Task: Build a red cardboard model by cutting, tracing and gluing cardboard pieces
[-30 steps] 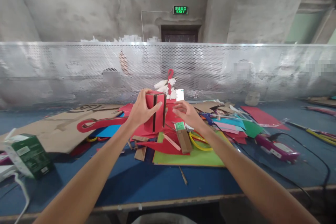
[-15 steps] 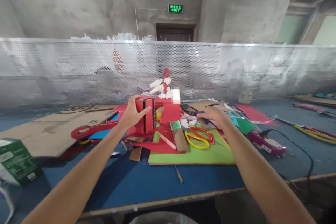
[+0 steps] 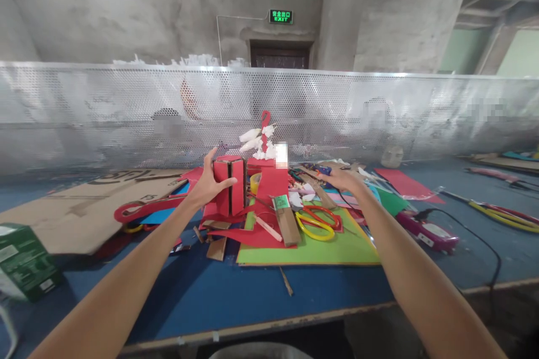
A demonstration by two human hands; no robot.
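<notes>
My left hand [image 3: 206, 182] is open at the left side of a red cardboard block [image 3: 223, 186], which stands upright with dark seams. Its thumb lies across the block's front, and its fingers point up beside it. Farther right, my right hand [image 3: 343, 178] has its fingers closed at a small blue glue gun [image 3: 323, 170], partly hidden, with a dark cord below. Between the hands stands a red cardboard piece [image 3: 273, 182] with white flowers [image 3: 263, 146] and a red hook shape behind it. Yellow-handled scissors [image 3: 315, 226] lie on a green sheet [image 3: 311, 255].
Brown cardboard [image 3: 76, 207] and a green box [image 3: 27, 261] lie at left. A red curved strip [image 3: 147, 208] is near the left forearm. At right are a purple device [image 3: 427, 233] with a black cord and yellow-red pliers handles [image 3: 503, 214]. A perforated metal screen [image 3: 337, 118] stands behind.
My left fingers have lifted off the top of the red block and straightened. My right hand has shifted slightly, and the blue glue gun has come up and right with it.
</notes>
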